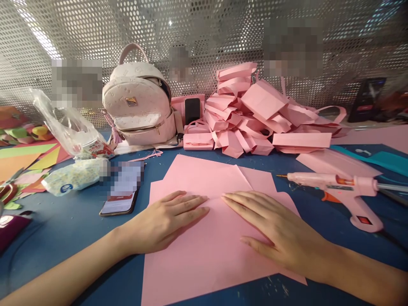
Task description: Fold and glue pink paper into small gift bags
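Note:
Several sheets of pink paper (204, 263) overlap on the blue table in front of me. My left hand (168, 221) lies flat on the left part of the top sheet, fingers stretched toward the middle. Opposite it, my right hand (270, 229) rests on the right part, fingers extended and thumb apart. Their fingertips come close but do not touch. Behind the hands, the far edges of the sheets stick out at different angles. To the right lies a pink hot glue gun (344, 187) with an orange trigger, its nozzle pointing left toward the paper.
A heap of folded pink paper bags (264, 97) stands behind, beside a pale backpack (137, 102). On the left are a phone (124, 187), a tissue pack (76, 176), a plastic bag (70, 123), scissors (8, 191) and coloured paper. A perforated metal panel (210, 25) closes off the back.

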Action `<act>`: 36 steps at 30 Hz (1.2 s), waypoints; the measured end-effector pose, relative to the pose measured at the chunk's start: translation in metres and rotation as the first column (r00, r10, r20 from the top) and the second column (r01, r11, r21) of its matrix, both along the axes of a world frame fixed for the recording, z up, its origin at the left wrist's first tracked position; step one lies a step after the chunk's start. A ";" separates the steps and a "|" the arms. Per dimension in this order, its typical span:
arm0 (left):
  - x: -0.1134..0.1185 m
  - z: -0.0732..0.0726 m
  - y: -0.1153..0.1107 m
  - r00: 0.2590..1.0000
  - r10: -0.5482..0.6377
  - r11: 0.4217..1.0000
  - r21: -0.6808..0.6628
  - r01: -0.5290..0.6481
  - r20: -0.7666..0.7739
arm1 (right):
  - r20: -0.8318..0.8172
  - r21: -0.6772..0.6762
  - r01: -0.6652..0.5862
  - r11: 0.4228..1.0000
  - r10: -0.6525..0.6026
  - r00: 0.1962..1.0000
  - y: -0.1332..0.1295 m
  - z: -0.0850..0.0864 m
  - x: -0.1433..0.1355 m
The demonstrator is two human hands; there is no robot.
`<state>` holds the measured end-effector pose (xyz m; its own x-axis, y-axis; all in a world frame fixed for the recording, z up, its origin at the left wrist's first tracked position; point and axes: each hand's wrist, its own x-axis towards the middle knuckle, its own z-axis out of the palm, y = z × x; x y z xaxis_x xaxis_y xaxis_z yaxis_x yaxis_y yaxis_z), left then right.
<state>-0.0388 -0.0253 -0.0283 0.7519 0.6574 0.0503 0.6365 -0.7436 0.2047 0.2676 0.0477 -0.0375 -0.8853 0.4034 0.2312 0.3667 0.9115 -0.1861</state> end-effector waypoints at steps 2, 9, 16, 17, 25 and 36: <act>0.000 0.000 0.001 1.000 -0.001 1.000 -0.008 0.001 -0.006 | 0.003 0.005 -0.014 1.000 0.014 1.000 0.000 0.001 0.000; 0.000 -0.001 0.001 1.000 -0.008 1.000 -0.027 0.008 0.000 | 0.017 -0.004 -0.028 1.000 0.028 0.999 0.000 0.001 0.001; 0.000 0.000 0.001 1.000 -0.006 0.999 -0.038 0.006 0.006 | 0.047 -0.009 -0.016 1.000 0.017 0.999 0.000 0.000 0.001; 0.000 0.000 0.002 1.000 -0.006 0.999 -0.039 0.006 0.002 | 0.043 -0.012 -0.016 1.000 0.017 0.999 0.000 0.000 0.001; -0.002 -0.001 0.002 1.000 -0.006 1.000 -0.029 0.005 -0.030 | 0.056 0.000 -0.011 1.000 0.011 0.998 -0.001 0.000 0.001; -0.001 0.000 0.002 0.999 -0.011 1.000 -0.019 0.010 -0.030 | 0.057 0.024 -0.011 1.000 0.010 0.998 -0.001 0.001 0.001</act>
<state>-0.0397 -0.0232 -0.0287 0.7597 0.6501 0.0151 0.6348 -0.7466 0.1992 0.2682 0.0465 -0.0368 -0.9016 0.3886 0.1899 0.3662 0.9195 -0.1429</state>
